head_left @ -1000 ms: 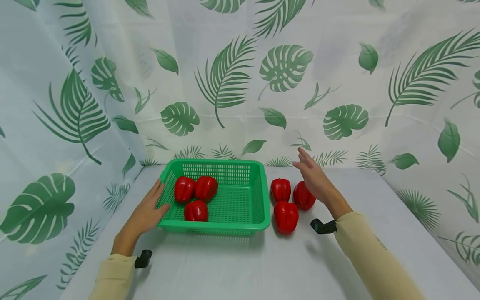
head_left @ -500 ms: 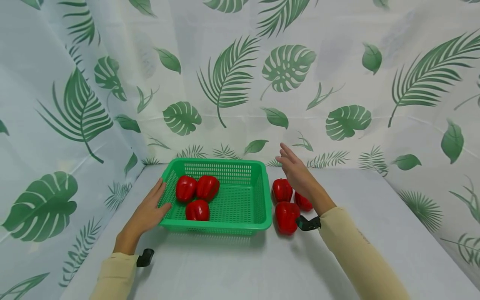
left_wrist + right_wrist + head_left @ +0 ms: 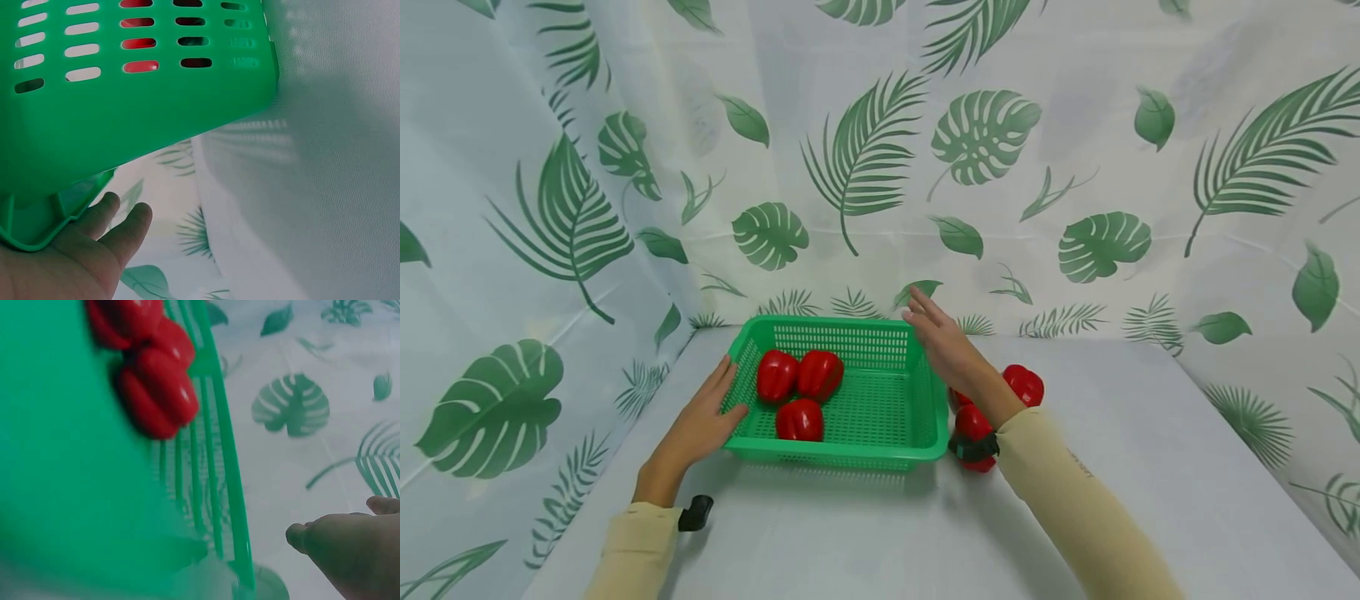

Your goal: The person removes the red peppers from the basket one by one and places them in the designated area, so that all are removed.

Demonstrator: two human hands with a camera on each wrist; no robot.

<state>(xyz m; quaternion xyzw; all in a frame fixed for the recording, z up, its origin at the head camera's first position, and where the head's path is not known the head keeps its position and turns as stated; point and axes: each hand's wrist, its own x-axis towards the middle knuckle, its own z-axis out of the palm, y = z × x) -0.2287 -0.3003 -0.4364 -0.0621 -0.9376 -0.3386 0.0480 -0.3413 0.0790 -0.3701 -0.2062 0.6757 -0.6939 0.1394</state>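
A green slotted plastic basket [image 3: 850, 452] stands on the table with 3 glossy red bell peppers [image 3: 821, 375] grouped in its left half. My left hand [image 3: 698, 421] rests against the basket's left rim, fingers straight; the left wrist view also shows this hand [image 3: 87, 253] touching the rim. Over the basket's right end hovers my right hand [image 3: 951, 350], fingers extended and holding nothing. Beyond that rim, more red bell peppers [image 3: 1023, 385] lie on the table, partly hidden by my right hand and wrist. In the right wrist view, peppers [image 3: 159, 394] show inside the basket.
A white cloth covers the table [image 3: 850, 533]. A leaf-printed curtain [image 3: 865, 275] hangs close behind the basket and along both sides. Small black devices sit on both wrists, the left one [image 3: 696, 512] just above the table.
My right hand has moved left, from over the loose peppers to above the basket's right end. The left hand stays at the rim. The whole head view has shifted slightly.
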